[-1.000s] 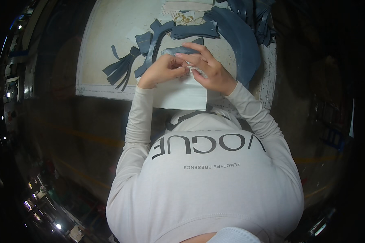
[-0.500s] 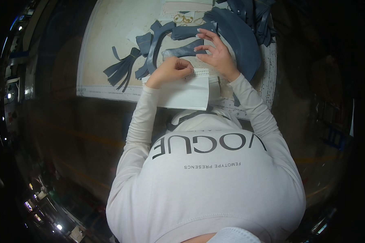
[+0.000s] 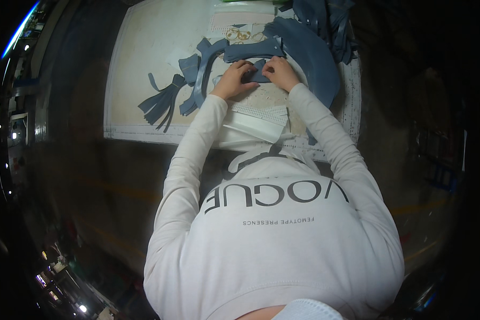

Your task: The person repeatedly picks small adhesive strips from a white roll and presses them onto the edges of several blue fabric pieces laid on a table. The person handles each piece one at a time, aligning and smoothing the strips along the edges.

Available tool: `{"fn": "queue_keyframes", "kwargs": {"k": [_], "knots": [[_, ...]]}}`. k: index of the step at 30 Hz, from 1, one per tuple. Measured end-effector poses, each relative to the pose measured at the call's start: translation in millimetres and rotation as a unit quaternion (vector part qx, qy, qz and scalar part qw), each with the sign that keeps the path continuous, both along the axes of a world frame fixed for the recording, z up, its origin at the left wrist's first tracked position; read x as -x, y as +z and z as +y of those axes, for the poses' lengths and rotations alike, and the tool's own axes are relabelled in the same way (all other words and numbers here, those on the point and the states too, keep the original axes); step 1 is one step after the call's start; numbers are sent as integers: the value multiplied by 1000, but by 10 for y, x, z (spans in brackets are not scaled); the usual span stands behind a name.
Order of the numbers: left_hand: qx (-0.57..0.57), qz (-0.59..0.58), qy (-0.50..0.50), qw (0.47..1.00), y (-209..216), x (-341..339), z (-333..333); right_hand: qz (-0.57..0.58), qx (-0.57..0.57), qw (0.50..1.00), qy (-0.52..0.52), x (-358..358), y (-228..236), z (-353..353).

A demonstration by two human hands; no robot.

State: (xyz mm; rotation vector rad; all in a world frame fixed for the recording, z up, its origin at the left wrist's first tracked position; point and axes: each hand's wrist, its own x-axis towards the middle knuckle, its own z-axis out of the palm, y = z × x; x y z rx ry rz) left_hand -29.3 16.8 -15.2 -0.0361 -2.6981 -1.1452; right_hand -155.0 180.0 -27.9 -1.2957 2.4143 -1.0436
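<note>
Between my hands lies a dark blue fabric piece [image 3: 259, 77] on the table. My left hand [image 3: 232, 81] rests over its left end, thumb and curled fingers apart. At its right end, the fingertips of my right hand [image 3: 281, 73] are pinched together; whatever they hold is too small to make out. A sheet of small white labels [image 3: 258, 114], with its white backing, lies at the near edge of the table, below my hands. Just beyond my fingers is a stack of blue fabric pieces [image 3: 254, 50] with a small white label on it.
On the pale table [image 3: 144, 80], curved blue pieces [image 3: 202, 74] and a tied bundle of strips [image 3: 165, 100] lie left. A large curved blue panel [image 3: 317, 58] lies right, with more blue fabric [image 3: 330, 24] behind. Yellowish bands [image 3: 239, 34] lie at the back.
Both hands have moved onto the blue fabric piece. The left has let go of the label sheet, which now lies on the table edge; the right, with fingers spread before, is now pinched.
</note>
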Motion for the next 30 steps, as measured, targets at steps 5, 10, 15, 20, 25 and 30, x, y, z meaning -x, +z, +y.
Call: {"fn": "queue_keyframes", "kwargs": {"k": [5,10,15,20,25,30], "knots": [[44,16,9,999,-60,2,-15,98,-2,995,-22,-107,31,0],[22,38,5,999,-42,12,-56,97,6,993,-75,-91,43,-23],[14,8,36,999,19,9,-61,39,32,994,-95,27,-66,-23],[80,30,45,995,-1,16,-14,41,55,996,-49,-31,-142,-41],[109,18,51,993,-73,41,-42,98,73,991,-59,-45,-139,-78],[33,39,67,996,-85,40,-60,57,78,988,-121,19,-116,-57]]}}
